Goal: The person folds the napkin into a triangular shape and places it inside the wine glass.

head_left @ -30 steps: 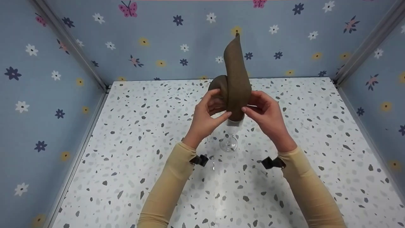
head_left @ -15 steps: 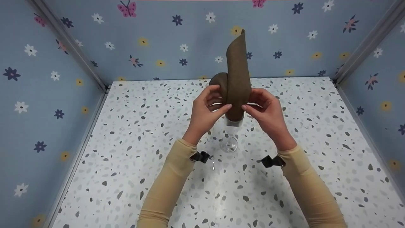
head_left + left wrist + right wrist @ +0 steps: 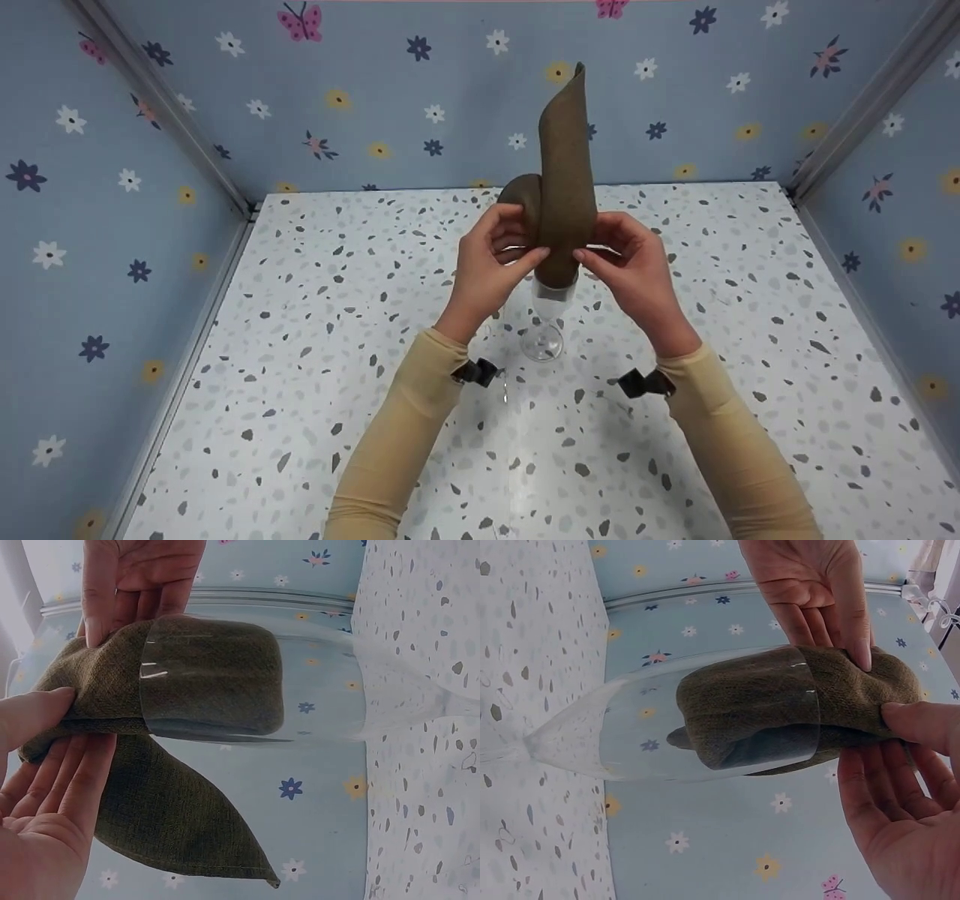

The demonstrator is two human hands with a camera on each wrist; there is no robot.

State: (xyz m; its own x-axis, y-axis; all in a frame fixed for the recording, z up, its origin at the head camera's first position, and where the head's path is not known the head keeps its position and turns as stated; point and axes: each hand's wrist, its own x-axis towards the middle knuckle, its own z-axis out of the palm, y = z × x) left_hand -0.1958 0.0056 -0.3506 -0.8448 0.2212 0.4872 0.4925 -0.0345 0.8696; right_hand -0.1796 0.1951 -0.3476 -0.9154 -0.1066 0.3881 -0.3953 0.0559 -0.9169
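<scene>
An olive-brown cloth napkin (image 3: 568,165), folded, stands with its lower end inside the mouth of a clear stemmed glass (image 3: 542,343). One pointed end rises tall; a rounded fold bulges at its left. In the left wrist view a loose pointed flap (image 3: 176,814) hangs outside the glass. My left hand (image 3: 484,270) holds the napkin from the left just above the rim, thumb in front and fingers behind. From the right, my right hand (image 3: 641,281) pinches it at the same height. Through the glass bowl (image 3: 641,727), the napkin's blunt bottom shows in the upper part.
The glass stands on a white speckled tabletop (image 3: 360,300). Blue flowered panels (image 3: 420,82) enclose the back and both sides, joined by grey metal rails (image 3: 176,112). Black wrist straps (image 3: 646,384) sit over the beige sleeves (image 3: 409,420).
The napkin's tall tip has shifted up and slightly right and stands straighter. Both hands have risen a little, keeping their hold on the napkin.
</scene>
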